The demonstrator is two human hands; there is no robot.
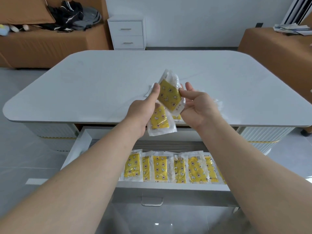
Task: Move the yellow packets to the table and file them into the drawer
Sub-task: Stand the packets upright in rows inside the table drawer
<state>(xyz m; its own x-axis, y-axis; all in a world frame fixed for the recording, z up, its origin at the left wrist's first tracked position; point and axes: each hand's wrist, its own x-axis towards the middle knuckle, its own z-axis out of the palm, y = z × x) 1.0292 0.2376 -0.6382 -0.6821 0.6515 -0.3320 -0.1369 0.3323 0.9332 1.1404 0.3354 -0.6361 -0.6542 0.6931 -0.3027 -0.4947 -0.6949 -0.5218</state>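
Filing step: one packet being parted from the held bunch, above the open drawer
My left hand (143, 108) grips a bunch (159, 121) of yellow packets over the worktop's (101, 81) near edge; my right hand (197, 105) pinches the top packet (169, 97) by its 3 o'clock side. Next, I judge, it must slip free and travel down towards 6 o'clock. The drawer (168, 187) holds a row (160, 168) of packets side by side along its front wall, the 9 o'clock end hidden by my arm

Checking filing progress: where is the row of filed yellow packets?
In the head view, the row of yellow packets stands at the front of the open drawer, low centre, below the table.
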